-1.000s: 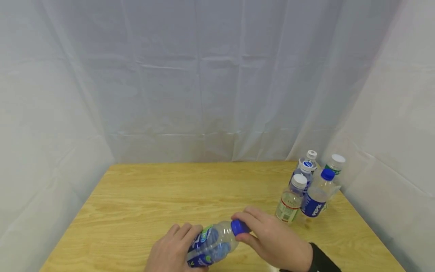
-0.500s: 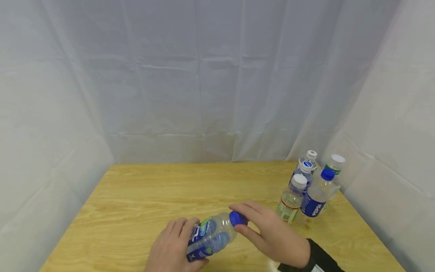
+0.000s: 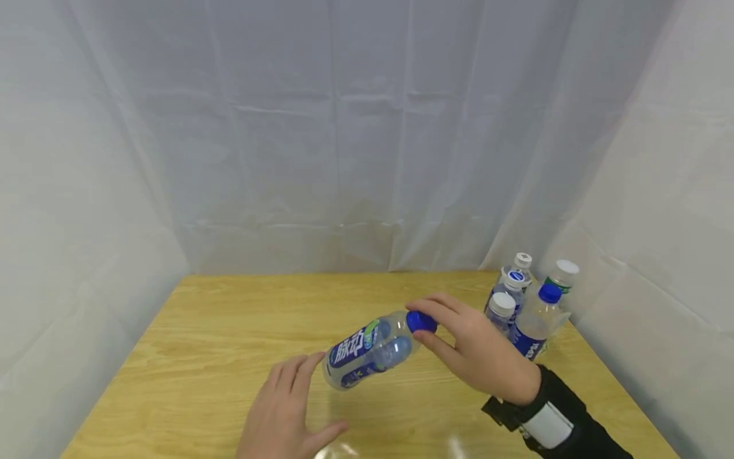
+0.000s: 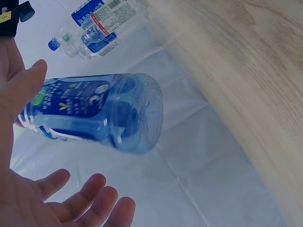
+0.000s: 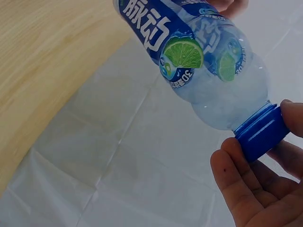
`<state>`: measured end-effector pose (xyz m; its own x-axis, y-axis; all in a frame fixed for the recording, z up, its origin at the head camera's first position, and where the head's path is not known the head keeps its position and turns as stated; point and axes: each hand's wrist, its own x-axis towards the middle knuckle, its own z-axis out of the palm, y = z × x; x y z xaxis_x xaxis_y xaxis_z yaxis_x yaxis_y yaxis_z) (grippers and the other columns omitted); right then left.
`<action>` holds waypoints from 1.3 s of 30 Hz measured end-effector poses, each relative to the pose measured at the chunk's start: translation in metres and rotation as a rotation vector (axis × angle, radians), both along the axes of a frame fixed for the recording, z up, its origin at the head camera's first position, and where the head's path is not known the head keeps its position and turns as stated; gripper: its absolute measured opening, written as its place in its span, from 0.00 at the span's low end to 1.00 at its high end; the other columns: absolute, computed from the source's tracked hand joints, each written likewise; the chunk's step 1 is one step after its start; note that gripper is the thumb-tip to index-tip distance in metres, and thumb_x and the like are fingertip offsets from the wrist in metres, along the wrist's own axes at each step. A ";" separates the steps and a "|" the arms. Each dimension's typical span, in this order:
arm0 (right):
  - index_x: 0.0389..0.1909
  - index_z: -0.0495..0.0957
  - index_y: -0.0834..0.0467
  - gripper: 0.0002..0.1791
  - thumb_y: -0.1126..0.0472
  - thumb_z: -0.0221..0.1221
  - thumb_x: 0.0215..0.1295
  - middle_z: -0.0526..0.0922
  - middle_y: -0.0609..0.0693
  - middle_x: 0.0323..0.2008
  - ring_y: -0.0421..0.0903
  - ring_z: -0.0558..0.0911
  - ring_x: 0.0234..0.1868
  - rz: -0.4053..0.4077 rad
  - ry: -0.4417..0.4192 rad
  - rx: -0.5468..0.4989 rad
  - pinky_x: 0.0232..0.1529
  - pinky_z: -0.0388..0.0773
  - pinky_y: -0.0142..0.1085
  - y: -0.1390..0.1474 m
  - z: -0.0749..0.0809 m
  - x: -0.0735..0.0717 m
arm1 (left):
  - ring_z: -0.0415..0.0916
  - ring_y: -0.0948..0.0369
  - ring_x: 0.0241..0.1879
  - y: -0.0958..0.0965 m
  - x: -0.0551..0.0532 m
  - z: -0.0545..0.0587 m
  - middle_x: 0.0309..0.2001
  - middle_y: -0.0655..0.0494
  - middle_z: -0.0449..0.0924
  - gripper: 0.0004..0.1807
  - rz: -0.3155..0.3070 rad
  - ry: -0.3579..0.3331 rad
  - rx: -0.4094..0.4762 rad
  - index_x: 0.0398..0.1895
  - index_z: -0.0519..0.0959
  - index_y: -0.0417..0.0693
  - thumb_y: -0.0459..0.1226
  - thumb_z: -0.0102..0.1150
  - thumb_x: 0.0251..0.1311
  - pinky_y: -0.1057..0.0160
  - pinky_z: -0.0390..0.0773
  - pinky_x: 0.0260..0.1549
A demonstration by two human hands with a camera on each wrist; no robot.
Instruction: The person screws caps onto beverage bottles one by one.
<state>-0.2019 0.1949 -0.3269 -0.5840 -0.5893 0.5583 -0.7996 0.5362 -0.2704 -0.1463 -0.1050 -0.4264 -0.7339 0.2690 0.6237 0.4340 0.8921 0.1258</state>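
Note:
A clear plastic drink bottle [image 3: 367, 349] with a blue label is held tilted above the table, its blue cap [image 3: 421, 322] toward the right. My right hand [image 3: 473, 347] pinches that cap between thumb and fingers, as the right wrist view also shows at the cap [image 5: 262, 131]. A lime slice is printed on the label. Near the bottle's base, my left hand [image 3: 287, 408] is spread with thumb and fingers apart. In the left wrist view the bottle's bottom [image 4: 142, 113] lies beyond the open left palm [image 4: 47, 203].
Several capped bottles stand grouped at the table's right side, among them a blue-capped Pepsi bottle [image 3: 530, 328] and a white-capped one [image 3: 502, 309]. The wooden table [image 3: 229, 319] is enclosed by a pale sheet [image 3: 287, 159] at the back and both sides.
The left hand has let go of the bottle's body. My right hand has carried the bottle by its cap up and to the right, away from the left hand.

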 end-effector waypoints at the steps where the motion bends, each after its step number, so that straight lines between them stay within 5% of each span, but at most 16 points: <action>1: 0.67 0.73 0.51 0.24 0.60 0.61 0.71 0.79 0.46 0.56 0.36 0.82 0.46 -0.017 0.007 0.013 0.42 0.83 0.29 0.003 0.002 -0.004 | 0.75 0.55 0.53 -0.001 0.000 0.000 0.53 0.52 0.77 0.60 -0.005 0.013 0.001 0.66 0.70 0.46 0.67 0.78 0.27 0.54 0.81 0.51; 10: 0.66 0.74 0.54 0.23 0.57 0.61 0.72 0.78 0.48 0.56 0.38 0.81 0.47 -0.108 0.042 0.108 0.42 0.84 0.33 0.029 0.014 -0.038 | 0.75 0.56 0.51 -0.003 -0.002 -0.003 0.51 0.53 0.78 0.57 -0.017 0.035 -0.005 0.65 0.72 0.48 0.64 0.81 0.28 0.57 0.82 0.47; 20: 0.66 0.73 0.53 0.22 0.57 0.58 0.74 0.77 0.50 0.56 0.44 0.82 0.50 -0.228 -0.043 0.220 0.44 0.84 0.38 0.050 0.019 -0.067 | 0.76 0.57 0.49 -0.002 -0.005 -0.007 0.49 0.55 0.79 0.53 -0.071 0.104 -0.010 0.62 0.75 0.47 0.64 0.80 0.31 0.59 0.82 0.43; 36: 0.62 0.77 0.61 0.21 0.66 0.61 0.69 0.79 0.59 0.54 0.53 0.83 0.50 -0.315 -0.166 0.439 0.48 0.84 0.45 0.073 0.017 -0.114 | 0.77 0.55 0.45 -0.008 -0.004 -0.015 0.45 0.54 0.82 0.43 -0.133 0.169 0.030 0.55 0.79 0.44 0.71 0.60 0.53 0.59 0.82 0.38; 39: 0.61 0.77 0.61 0.20 0.66 0.61 0.69 0.80 0.60 0.53 0.54 0.83 0.50 -0.337 -0.176 0.473 0.48 0.84 0.46 0.076 0.017 -0.119 | 0.77 0.56 0.45 -0.008 -0.004 -0.014 0.45 0.54 0.82 0.42 -0.127 0.169 0.021 0.55 0.79 0.44 0.68 0.67 0.48 0.59 0.82 0.38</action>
